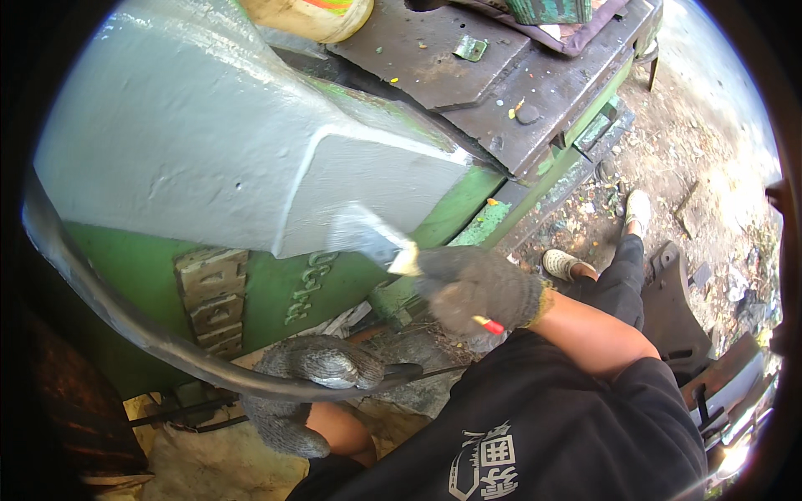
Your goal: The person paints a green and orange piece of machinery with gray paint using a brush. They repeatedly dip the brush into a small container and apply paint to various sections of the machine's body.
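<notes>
My right hand (480, 292), in a dark knitted glove, is closed around a paintbrush. The red end of the handle pokes out below the fist. The paintbrush's head (368, 236) is smeared by motion and lies against the grey-painted face (359, 184) of a large green machine body (267, 288), close to the lower edge of the grey area. My left hand (313, 371), in a grey knitted glove, is wrapped around a thick black hose or bar (159, 338) that curves up along the left side.
Above the painted face is a brown metal top (426, 58) with a small metal clip (470, 48), a pale bucket (334, 18) and a green container (547, 10) on a cloth. Rusty plates (213, 296) sit on the green side. Dark metal parts (681, 309) stand at the right.
</notes>
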A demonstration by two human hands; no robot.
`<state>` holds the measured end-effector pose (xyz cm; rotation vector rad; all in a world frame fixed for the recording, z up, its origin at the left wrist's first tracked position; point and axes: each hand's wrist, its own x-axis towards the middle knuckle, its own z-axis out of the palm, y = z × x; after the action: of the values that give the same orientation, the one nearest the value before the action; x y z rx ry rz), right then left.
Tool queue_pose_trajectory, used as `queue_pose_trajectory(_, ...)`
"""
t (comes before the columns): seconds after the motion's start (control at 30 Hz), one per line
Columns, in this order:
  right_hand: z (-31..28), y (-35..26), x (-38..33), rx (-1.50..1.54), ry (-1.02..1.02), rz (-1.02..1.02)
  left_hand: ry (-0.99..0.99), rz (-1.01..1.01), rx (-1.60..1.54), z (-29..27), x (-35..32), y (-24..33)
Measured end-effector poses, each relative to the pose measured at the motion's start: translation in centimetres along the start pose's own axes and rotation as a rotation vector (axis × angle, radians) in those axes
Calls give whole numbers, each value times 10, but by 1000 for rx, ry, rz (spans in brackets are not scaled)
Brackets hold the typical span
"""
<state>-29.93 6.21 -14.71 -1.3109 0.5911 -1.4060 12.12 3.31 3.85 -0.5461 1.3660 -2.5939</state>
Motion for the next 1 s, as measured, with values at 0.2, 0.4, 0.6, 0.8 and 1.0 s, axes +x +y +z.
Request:
queue_pose_trajectory(0.2,-14,19,-59,-402,176,57,-13,0,7,1,-3,2)
queue_pose_trajectory(0.4,-5,-39,-27,-155,69,-50,-4,-8,10,4,2,7)
queue_pose_trajectory(0.6,-13,-17,-5,-55,125,-131,-3,-5,12,6,5,8)
queue_pose_trajectory(0.8,-34,17,-61,-720,277,-151,-11,3,13,7,7,11)
queue_pose_trajectory(1.0,-27,-53,-33,55,114,134,-4,-2,11,7,11,15)
